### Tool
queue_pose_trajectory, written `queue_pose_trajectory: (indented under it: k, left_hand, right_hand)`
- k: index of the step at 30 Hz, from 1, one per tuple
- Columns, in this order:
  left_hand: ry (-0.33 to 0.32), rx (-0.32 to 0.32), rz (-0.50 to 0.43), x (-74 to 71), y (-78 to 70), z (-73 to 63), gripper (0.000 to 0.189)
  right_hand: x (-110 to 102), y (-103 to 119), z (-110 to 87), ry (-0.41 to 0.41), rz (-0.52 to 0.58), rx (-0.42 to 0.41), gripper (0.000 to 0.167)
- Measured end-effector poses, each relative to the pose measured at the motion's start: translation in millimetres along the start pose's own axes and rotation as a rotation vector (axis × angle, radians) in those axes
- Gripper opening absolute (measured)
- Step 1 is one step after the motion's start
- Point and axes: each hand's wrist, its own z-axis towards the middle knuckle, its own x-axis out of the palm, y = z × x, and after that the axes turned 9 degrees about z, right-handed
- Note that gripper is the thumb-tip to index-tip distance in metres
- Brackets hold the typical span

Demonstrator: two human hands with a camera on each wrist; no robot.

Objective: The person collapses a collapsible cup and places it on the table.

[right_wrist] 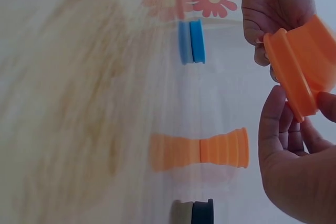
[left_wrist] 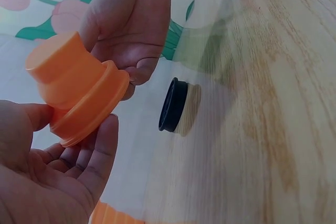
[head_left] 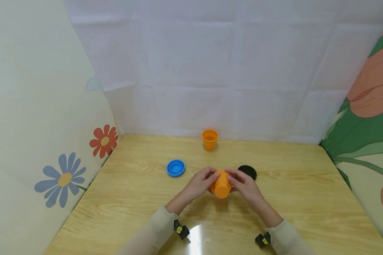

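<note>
Two hands (head_left: 199, 184) (head_left: 246, 186) grip one cup (head_left: 222, 185); one upright cup (head_left: 209, 144), one blue disc (head_left: 176, 168), seemingly one black disc (head_left: 248, 171).

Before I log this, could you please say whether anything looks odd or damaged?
No damage or spill shows; only the held orange cup is tipped base-up, unlike the upright orange cup beyond.

Free lane btwn blue disc (head_left: 176, 168) & upright orange cup (head_left: 209, 139), black disc (head_left: 249, 171) (low one) obstructing just past R hand (head_left: 248, 187), R side of worktop (head_left: 309, 187) passable.
</note>
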Motion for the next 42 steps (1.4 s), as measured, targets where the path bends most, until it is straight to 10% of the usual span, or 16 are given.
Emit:
queue_pose_trajectory:
  k: [29,42]
  left_hand:
    - [-0.027,0.081,0.204,4.1,3.9,-2.7,0.020]
    - [-0.020,0.046,0.086,1.5,2.4,-2.5,0.030]
  right_hand:
    - [7.1,-2.6,-2.8,-0.013,-0.046,-0.021,0.029]
    - [8.0,0.8,-2.0,-0.033,-0.090,-0.036,0.027]
